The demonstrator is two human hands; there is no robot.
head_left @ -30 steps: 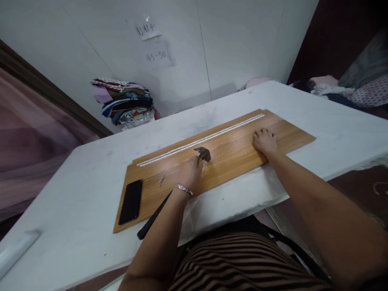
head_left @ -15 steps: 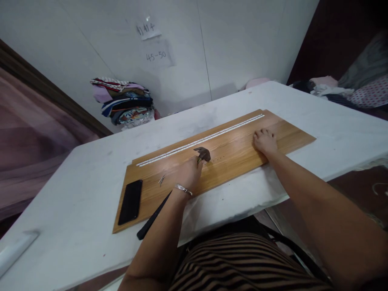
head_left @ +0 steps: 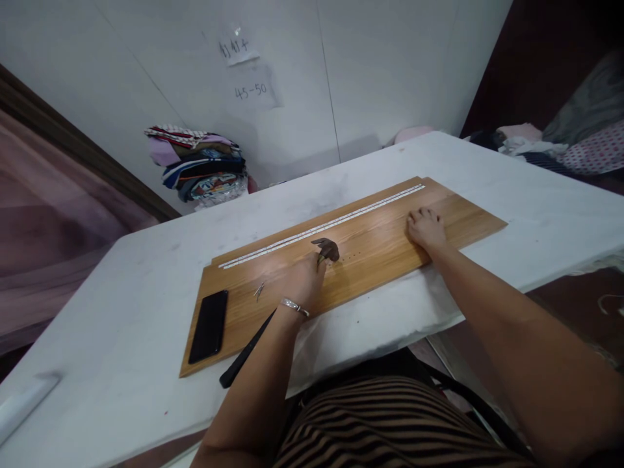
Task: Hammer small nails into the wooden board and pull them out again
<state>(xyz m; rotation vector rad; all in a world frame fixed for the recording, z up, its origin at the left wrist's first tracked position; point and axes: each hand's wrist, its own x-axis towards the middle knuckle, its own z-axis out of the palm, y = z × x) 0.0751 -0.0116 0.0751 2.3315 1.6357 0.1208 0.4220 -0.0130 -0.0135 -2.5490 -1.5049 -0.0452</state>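
Nothing much has moved in the last second, both hands sit where they were. Left hand [head_left: 303, 281] is choked way up on the hammer [head_left: 325, 247], fingers wrapped round the neck, so the head pokes out just past the fingertips onto the wooden board [head_left: 385, 244] and the handle trails back under the wrist. Right hand [head_left: 426, 227] rests palm-down on the board, fingers loosely together and holding nothing. Phone [head_left: 209, 325] lies at the board's left end.
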